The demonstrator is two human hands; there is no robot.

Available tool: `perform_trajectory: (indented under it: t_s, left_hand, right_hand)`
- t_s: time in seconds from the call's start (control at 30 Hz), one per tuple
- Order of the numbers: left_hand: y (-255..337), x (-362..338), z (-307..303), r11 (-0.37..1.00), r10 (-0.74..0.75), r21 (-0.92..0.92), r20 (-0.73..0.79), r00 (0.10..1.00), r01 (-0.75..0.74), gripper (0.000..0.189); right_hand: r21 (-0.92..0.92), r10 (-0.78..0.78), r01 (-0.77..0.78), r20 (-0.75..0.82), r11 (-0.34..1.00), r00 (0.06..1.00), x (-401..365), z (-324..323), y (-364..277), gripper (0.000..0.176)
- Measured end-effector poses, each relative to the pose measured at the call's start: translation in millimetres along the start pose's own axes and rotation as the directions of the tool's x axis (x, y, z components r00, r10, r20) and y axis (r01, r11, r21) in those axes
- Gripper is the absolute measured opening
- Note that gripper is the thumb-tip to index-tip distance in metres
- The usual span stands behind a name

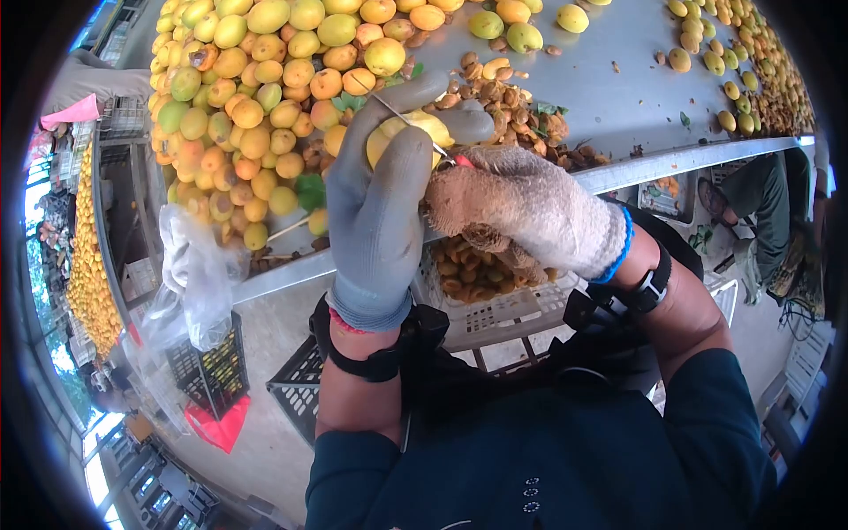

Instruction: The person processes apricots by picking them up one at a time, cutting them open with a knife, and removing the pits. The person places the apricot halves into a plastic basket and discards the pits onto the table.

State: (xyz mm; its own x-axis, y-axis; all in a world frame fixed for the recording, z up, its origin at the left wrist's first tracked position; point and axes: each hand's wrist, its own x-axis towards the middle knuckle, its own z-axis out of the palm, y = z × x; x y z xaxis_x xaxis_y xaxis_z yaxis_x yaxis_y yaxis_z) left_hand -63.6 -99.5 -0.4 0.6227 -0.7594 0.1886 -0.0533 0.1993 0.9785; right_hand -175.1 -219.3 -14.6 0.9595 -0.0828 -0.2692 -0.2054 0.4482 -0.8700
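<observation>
My left hand point(378, 208), in a grey glove, grips a yellow apricot point(385, 141) between thumb and fingers above the table's front edge. My right hand point(521, 201), in a stained, pale knit glove with a blue cuff, is closed around a small knife point(464, 162). Only a bit of its red handle shows; the thin blade passes across the apricot. Beyond my hands lies a heap of brown pits point(508, 110). Below them, a white crate point(473, 336) contains cut apricot pieces point(481, 274).
A large pile of apricots point(265, 97) covers the left of the metal table point(609, 66). A clear plastic bag point(190, 278) hangs off its front edge. Black crates point(216, 367) stand on the floor at left. At right, another person's leg point(760, 208) shows beside the table.
</observation>
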Motion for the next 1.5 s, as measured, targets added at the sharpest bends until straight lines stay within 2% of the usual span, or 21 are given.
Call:
perform_trajectory:
  t_s: [0.07, 0.17, 0.23, 0.3, 0.37, 0.43, 0.5, 0.53, 0.6, 0.67, 0.73, 0.87, 0.97, 1.03, 1.1, 1.17, 1.27, 1.33, 1.4, 1.43, 1.5]
  left_hand:
    - [-8.9, 1.1, -10.9, 0.994, 0.072, 0.067, 0.129, 0.989, -0.081, 0.04]
    - [-33.5, -6.0, -3.2, 0.974, 0.221, -0.058, 0.05, 0.974, -0.218, 0.046]
    - [-24.9, -2.2, 3.1, 0.922, 0.08, -0.377, -0.042, 0.996, -0.09, 0.048]
    - [-5.8, 5.2, 1.7, 0.589, -0.278, -0.774, 0.077, 0.958, 0.233, 0.048]
    - [-30.7, -2.9, -6.3, 0.969, -0.047, -0.248, -0.108, 0.993, 0.019, 0.035]
    - [-30.0, -0.9, -4.4, 0.995, -0.044, -0.091, -0.17, 0.984, 0.028, 0.031]
    - [-19.2, 4.0, 0.2, 0.874, -0.331, -0.425, -0.167, 0.929, 0.236, 0.031]
    - [-17.2, 3.8, 0.3, 0.861, -0.362, -0.422, -0.119, 0.924, 0.283, 0.03]
    - [-14.1, 0.4, -0.8, 0.83, -0.421, -0.412, -0.022, 0.907, 0.375, 0.03]
    - [-20.2, -4.4, 5.3, 0.932, -0.334, -0.148, 0.006, 0.943, 0.331, 0.021]
    - [-23.1, -5.8, 16.8, 0.956, -0.293, -0.004, -0.001, 0.956, 0.293, 0.021]
    - [-21.8, -6.3, 39.7, 0.942, -0.186, 0.262, -0.119, 0.975, 0.211, 0.042]
    - [-14.8, -2.3, 42.2, 0.934, -0.356, -0.069, -0.127, 0.926, 0.35, 0.045]
    - [-17.1, -1.8, 42.0, 0.941, -0.339, -0.054, -0.128, 0.932, 0.335, 0.047]
    - [-19.2, -1.7, 41.6, 0.947, -0.322, -0.038, -0.131, 0.938, 0.32, 0.049]
    - [-18.7, -2.2, 41.9, 0.93, -0.367, -0.048, -0.16, 0.916, 0.364, 0.035]
    - [-14.5, -1.5, 43.2, 0.864, -0.501, -0.068, -0.228, 0.835, 0.5, 0.03]
    - [-12.5, 2.7, 40.9, 0.825, -0.551, -0.025, -0.26, 0.793, 0.564, 0.027]
    - [-8.3, 2.5, 43.5, 0.866, -0.479, 0.013, -0.266, 0.837, 0.5, 0.027]
    - [-7.3, 1.9, 44.0, 0.884, -0.442, 0.031, -0.268, 0.856, 0.466, 0.027]
    - [-15.5, -1.9, 39.5, 0.915, -0.348, 0.118, -0.253, 0.903, 0.386, 0.028]
  right_hand:
    - [-0.072, 0.063, -0.061, 0.024, 0.996, 0.998, 0.9, -9.1, -3.8, 0.027]
    - [-0.098, 0.055, -0.049, 0.061, 0.994, 0.997, 0.1, -14.7, -2.6, 0.033]
    - [-0.019, -0.055, 0.055, -0.001, 0.998, 0.998, 0.2, -12.2, 4.0, 0.036]
    - [0.077, -0.128, 0.134, -0.082, 0.988, 0.988, -1.0, -10.2, 9.1, 0.037]
    - [0.145, -0.058, 0.059, -0.009, 0.988, 0.998, -3.1, -27.3, 4.0, 0.035]
    - [0.072, -0.118, 0.118, -0.007, 0.99, 0.993, -2.8, -29.2, -6.6, 0.029]
    - [-0.09, -0.258, 0.249, -0.103, 0.964, 0.961, 3.4, -25.2, -17.5, 0.031]
    - [-0.176, -0.33, 0.304, -0.143, 0.936, 0.933, 6.6, -28.6, -20.6, 0.033]
    - [0.073, -0.441, 0.442, -0.032, 0.894, 0.897, 12.6, -47.4, -24.6, 0.028]
    - [0.526, -0.477, 0.372, 0.074, 0.764, 0.876, 14.6, -55.2, -36.9, 0.024]
    - [0.584, -0.382, 0.233, 0.145, 0.778, 0.913, 8.9, -51.8, -47.3, 0.026]
    - [0.563, -0.465, 0.313, 0.147, 0.765, 0.873, 9.5, -48.0, -44.8, 0.019]
    - [0.439, -0.578, 0.478, 0.126, 0.761, 0.806, 17.7, -51.6, -28.6, 0.017]
    - [0.239, -0.643, 0.611, 0.083, 0.755, 0.761, 19.4, -50.9, -24.5, 0.017]
    - [-0.317, -0.68, 0.639, -0.026, 0.701, 0.733, 18.9, -48.3, -29.6, 0.017]
    - [-0.786, -0.725, 0.378, -0.127, 0.49, 0.677, 27.6, -32.1, -50.3, 0.023]
    - [-0.945, -0.71, -0.018, -0.257, 0.326, 0.655, 32.3, -18.8, -54.8, 0.025]
    - [-0.902, -0.693, -0.074, -0.376, 0.424, 0.615, 30.3, -10.3, -41.5, 0.024]
    - [-0.661, -0.515, 0.168, -0.374, 0.731, 0.771, 22.1, -16.2, -47.0, 0.022]
    - [-0.345, -0.375, 0.291, -0.207, 0.892, 0.904, 8.7, -31.6, -67.5, 0.022]
    - [0.167, -0.378, 0.369, 0.021, 0.914, 0.926, 4.3, -36.1, -72.2, 0.021]
